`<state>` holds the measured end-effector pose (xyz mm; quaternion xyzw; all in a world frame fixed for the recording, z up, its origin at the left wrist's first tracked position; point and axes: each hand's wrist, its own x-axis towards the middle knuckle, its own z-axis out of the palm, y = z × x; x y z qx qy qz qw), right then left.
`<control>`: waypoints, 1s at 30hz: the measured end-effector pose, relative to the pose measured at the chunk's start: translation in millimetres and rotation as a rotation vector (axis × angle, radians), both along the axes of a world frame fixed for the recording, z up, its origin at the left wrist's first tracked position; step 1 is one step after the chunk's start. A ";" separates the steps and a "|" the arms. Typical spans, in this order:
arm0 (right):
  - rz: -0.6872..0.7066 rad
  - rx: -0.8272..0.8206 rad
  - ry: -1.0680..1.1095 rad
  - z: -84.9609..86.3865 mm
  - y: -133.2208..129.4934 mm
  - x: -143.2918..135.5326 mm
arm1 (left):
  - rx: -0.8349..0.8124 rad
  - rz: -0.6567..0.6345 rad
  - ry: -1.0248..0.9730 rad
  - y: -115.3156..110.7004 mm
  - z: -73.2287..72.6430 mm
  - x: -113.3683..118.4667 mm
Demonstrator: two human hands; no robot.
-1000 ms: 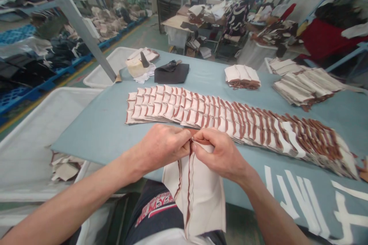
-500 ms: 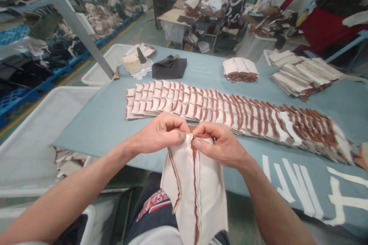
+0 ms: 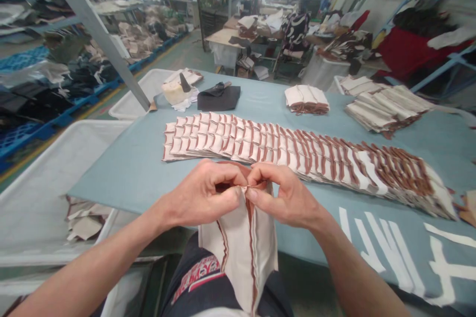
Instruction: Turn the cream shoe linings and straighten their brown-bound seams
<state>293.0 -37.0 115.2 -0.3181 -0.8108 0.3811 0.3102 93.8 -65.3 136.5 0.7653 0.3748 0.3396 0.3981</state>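
My left hand (image 3: 208, 192) pinches the top edge of a cream fabric piece (image 3: 238, 252) between thumb and bent forefinger. Close beside it, my right hand (image 3: 284, 195) pinches the same edge, the thumbs nearly meeting at the middle seam. Brown seams run down the piece, which hangs over my lap, and its brown side shows behind my fingers. Just beyond my hands, a long row of overlapping cream and brown sewn pieces (image 3: 245, 136) lies on the blue-green table (image 3: 126, 173).
White strips (image 3: 396, 252) lie at the table's right front. Farther back are a black cloth (image 3: 219, 99), a small stack (image 3: 307, 98) and a larger pile (image 3: 386, 106) of pieces. White bins (image 3: 89, 131) flank the left edge, by a slanting metal post (image 3: 100, 39). A person (image 3: 295, 27) sits beyond.
Both hands have come slightly lower in view, still pinching the fabric's top edge. The piece's lower end has swung in and looks narrower. The view has tilted up a little.
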 end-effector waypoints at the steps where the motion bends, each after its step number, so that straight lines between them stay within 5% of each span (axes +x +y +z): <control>1: 0.003 0.018 -0.027 1.8 -0.2 0.5 | 0.021 0.001 0.013 -0.7 0.3 0.2; 5: 0.022 0.071 -0.120 5.6 -2.6 1.9 | 0.075 0.017 0.101 -4.4 -1.6 -0.4; 17: 0.038 0.077 -0.165 -6.6 -6.9 9.8 | -0.132 0.039 0.015 -20.1 -22.3 3.6; 25: 0.143 -0.308 -0.049 8.2 -10.4 18.8 | -0.281 -0.125 -0.194 -16.2 -37.2 -4.4; 30: 0.035 -0.089 -0.136 15.0 -20.6 26.9 | -0.207 -0.087 -0.068 -17.7 -32.7 -2.4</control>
